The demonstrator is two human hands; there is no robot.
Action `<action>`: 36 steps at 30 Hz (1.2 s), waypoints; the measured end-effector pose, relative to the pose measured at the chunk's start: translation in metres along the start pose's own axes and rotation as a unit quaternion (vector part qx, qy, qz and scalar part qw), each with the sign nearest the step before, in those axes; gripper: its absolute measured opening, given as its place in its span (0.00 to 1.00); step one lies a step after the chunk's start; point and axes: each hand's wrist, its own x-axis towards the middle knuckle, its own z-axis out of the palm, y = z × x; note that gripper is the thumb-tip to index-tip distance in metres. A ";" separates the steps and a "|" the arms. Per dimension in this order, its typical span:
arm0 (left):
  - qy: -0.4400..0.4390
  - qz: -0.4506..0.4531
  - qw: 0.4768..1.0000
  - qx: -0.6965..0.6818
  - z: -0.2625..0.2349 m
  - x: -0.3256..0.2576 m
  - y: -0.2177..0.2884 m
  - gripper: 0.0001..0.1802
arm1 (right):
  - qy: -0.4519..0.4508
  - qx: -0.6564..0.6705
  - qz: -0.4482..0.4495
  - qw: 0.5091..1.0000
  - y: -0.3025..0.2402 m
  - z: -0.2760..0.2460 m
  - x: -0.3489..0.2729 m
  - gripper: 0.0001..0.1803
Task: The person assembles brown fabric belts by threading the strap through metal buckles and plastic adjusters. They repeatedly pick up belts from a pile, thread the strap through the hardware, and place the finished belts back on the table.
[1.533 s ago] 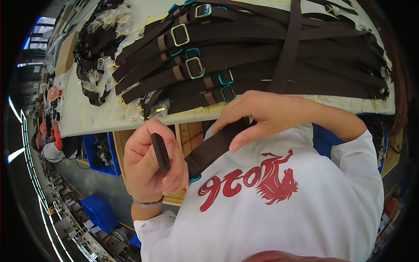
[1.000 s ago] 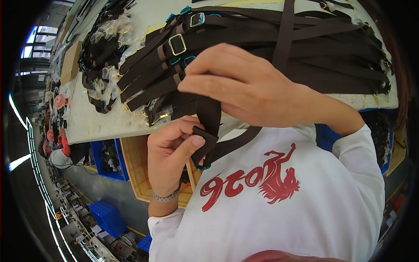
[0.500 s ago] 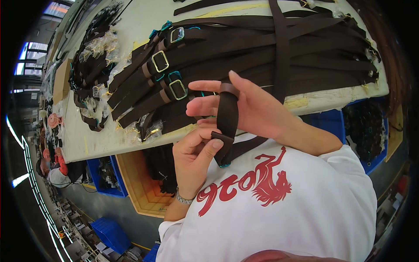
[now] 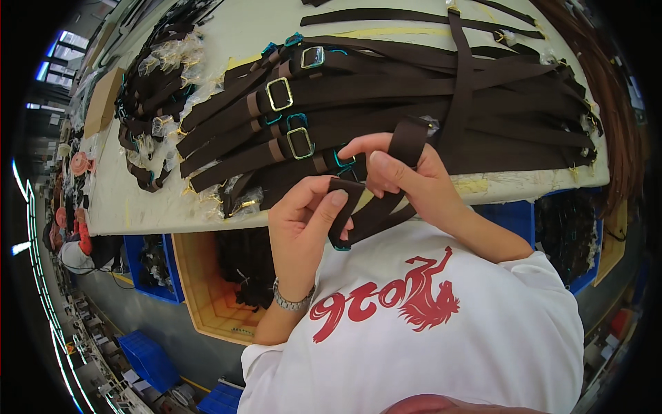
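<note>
One dark brown belt strap (image 4: 378,212) is held between my hands, in front of my shirt. My left hand (image 4: 301,215), with a watch on its wrist, pinches a folded end of it between thumb and forefinger. A small teal edge shows at the bottom of that fold. The strap loops up through my right hand (image 4: 417,178), whose thumb presses it against curled fingers while the forefinger points left. Just beyond, on the table, many similar belts lie in layers. Gold rectangular buckles (image 4: 280,94) with bits of teal film and lighter brown keeper loops show at their left ends.
The pale worktable (image 4: 158,219) has a worn front edge. Clear plastic-wrapped hardware (image 4: 172,61) and more dark straps lie at its left. Under it stand a wooden crate (image 4: 200,310) and a blue bin (image 4: 147,279). A person (image 4: 77,252) is far off at left.
My right hand has gone from spread fingers to a closed grip on the strap, shifting slightly right and down. The left hand keeps its pinch. The keeper loop on the strap is no longer visible.
</note>
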 end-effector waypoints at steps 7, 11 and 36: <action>-0.071 -0.085 0.991 -0.069 0.004 0.017 -0.006 0.08 | -0.042 0.044 0.075 0.995 0.004 -0.001 -0.002 0.15; -0.140 -0.096 0.985 -0.023 -0.012 0.024 -0.018 0.09 | -0.034 0.078 0.101 0.991 0.000 -0.001 -0.003 0.13; -0.123 -0.115 0.984 0.059 0.008 0.014 -0.013 0.09 | -0.055 0.206 0.097 0.972 0.018 0.002 -0.002 0.21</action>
